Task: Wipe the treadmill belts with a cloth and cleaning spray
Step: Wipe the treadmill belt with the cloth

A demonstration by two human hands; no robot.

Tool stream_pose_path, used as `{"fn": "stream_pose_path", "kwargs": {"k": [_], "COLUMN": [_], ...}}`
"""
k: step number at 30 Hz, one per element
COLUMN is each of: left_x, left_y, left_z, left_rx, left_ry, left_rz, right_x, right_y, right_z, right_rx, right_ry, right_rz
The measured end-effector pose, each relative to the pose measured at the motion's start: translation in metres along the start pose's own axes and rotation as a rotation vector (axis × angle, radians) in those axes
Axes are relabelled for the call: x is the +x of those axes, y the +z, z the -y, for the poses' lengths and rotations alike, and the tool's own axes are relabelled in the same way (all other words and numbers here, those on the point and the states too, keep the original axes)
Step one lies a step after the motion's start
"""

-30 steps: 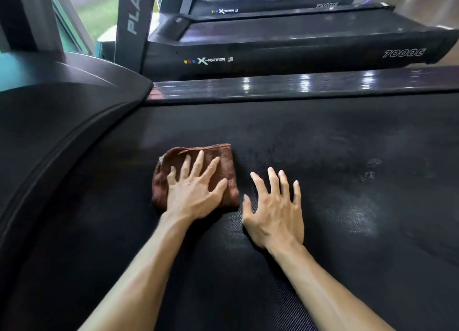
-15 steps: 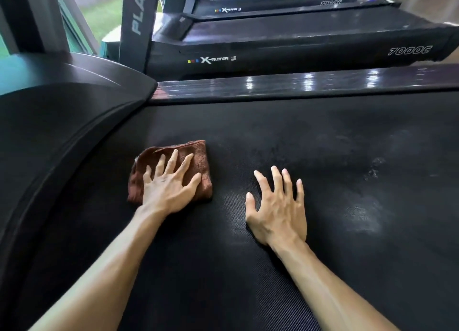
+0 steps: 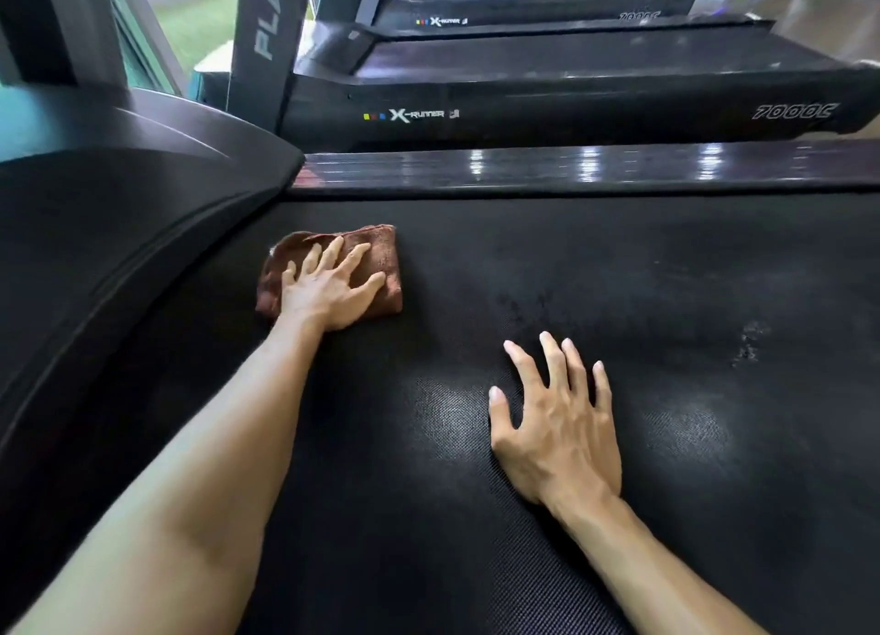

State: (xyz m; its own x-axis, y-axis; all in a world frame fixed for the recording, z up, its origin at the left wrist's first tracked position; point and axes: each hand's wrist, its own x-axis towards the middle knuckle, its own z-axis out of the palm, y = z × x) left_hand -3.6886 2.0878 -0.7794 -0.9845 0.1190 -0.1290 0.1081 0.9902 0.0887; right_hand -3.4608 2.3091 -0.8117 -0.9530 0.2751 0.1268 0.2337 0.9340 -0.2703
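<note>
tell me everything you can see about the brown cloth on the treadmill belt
The brown terry-looking cloth is folded into a thick, roughly rectangular pad with soft, slightly rumpled edges. It lies flat on the black textured treadmill belt, toward its far left part, near the curved black motor cover. The left hand presses on it with fingers spread and straight, covering much of its middle.

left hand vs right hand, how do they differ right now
The left hand presses on the brown cloth; the right hand rests on the bare belt. The left hand lies farther away, near the motor cover; the right hand is nearer the camera. Both have straight, spread fingers.
</note>
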Motion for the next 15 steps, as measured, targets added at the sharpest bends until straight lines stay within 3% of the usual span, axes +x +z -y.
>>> {"fn": "stream_pose_path", "kwargs": {"k": [4, 8, 11, 15], "left_x": [-0.044, -0.101, -0.103, -0.059], "left_y": [0.0, 0.012, 0.015, 0.01], "left_z": [0.043, 0.027, -0.003, -0.055], "left_rx": [0.001, 0.014, 0.02, 0.008], "left_ry": [-0.131, -0.181, -0.114, 0.116], "left_rz": [-0.028, -0.005, -0.013, -0.008], "right_x": [-0.001, 0.0, -0.002, -0.001], "right_y": [-0.001, -0.001, 0.001, 0.001], "right_z": [0.0, 0.0, 0.001, 0.0], "right_rx": [0.0, -0.004, -0.005, -0.021], "right_ry": [-0.001, -0.001, 0.003, 0.002], "right_rz": [0.007, 0.003, -0.005, -0.009]}}
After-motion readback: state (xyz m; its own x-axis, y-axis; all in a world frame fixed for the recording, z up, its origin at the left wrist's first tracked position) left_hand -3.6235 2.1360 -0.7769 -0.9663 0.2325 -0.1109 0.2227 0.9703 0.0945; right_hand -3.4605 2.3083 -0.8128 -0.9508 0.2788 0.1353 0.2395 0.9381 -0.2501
